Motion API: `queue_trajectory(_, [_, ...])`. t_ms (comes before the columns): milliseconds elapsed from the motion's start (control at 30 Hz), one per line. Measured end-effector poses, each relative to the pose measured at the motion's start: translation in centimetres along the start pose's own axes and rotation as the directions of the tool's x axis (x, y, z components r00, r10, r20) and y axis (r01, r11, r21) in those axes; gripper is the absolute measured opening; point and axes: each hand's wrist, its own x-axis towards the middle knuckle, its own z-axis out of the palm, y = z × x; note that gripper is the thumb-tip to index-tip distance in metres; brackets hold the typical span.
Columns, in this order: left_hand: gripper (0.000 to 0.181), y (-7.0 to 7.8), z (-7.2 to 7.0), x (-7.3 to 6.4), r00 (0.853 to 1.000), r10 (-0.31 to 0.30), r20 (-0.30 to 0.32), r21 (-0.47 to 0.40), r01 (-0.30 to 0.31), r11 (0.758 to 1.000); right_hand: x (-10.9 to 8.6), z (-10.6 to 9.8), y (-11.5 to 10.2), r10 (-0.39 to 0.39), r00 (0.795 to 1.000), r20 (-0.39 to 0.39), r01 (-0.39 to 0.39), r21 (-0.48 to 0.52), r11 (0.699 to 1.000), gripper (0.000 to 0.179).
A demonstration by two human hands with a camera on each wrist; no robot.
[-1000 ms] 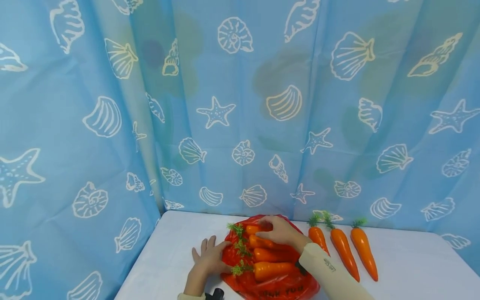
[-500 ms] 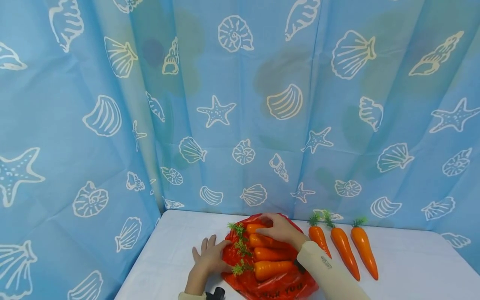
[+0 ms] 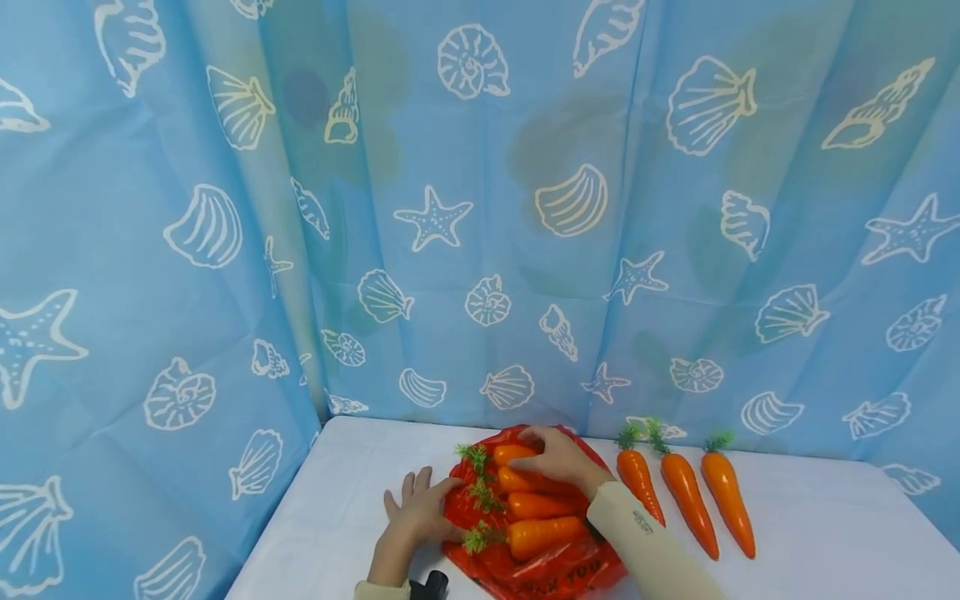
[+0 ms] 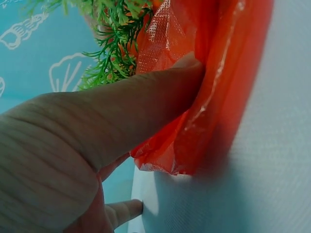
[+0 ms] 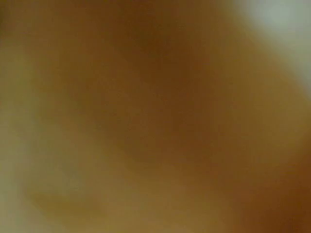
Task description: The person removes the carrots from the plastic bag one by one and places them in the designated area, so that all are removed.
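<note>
Evidently, the white table point(image 3: 345, 475) bears a crinkled red plastic bag point(image 3: 562, 571); my left hand point(image 3: 422, 510), fingers spread, touches its edge. My right hand point(image 3: 562, 460) grips the farthest carrot point(image 3: 508, 454) of four smooth, tapered ones on the film, green tops point(image 3: 483, 493) feathery.

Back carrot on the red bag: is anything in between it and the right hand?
No, nothing visible stands in between: in the head view, the right hand lies over the back carrot, fingers and thumb curved around it. The right wrist view is too blurred to tell.
</note>
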Motion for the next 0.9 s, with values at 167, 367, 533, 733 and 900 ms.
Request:
queue_trajectory(167, [0.072,0.0,0.2,-0.1,1.000,-0.011,0.012,0.011,0.011,1.000,-0.1,0.8,0.6,0.004,1.000,-0.001,-0.004,-0.039,0.999,0.063])
queue_trajectory(367, [0.074,0.0,0.0,0.0,1.000,-0.005,0.013,0.029,0.005,1.000,0.0,1.3,1.1,0.019,1.000,0.013,-0.018,-0.041,0.999,0.067])
queue_trajectory(533, [0.074,0.0,-0.1,0.1,1.000,0.003,0.007,0.028,-0.003,1.000,0.2,1.4,1.3,0.036,0.999,0.014,-0.036,-0.005,0.999,0.069])
queue_trajectory(733, [0.073,0.0,-0.1,0.0,1.000,0.002,0.007,0.025,-0.002,1.000,0.2,1.4,1.4,0.038,0.999,0.026,-0.038,-0.012,0.999,0.070])
queue_trajectory(900, [0.074,0.1,-0.1,-0.1,1.000,0.000,0.000,0.020,0.000,1.000,0.1,1.4,1.3,0.029,0.998,0.047,-0.029,-0.004,1.000,0.071])
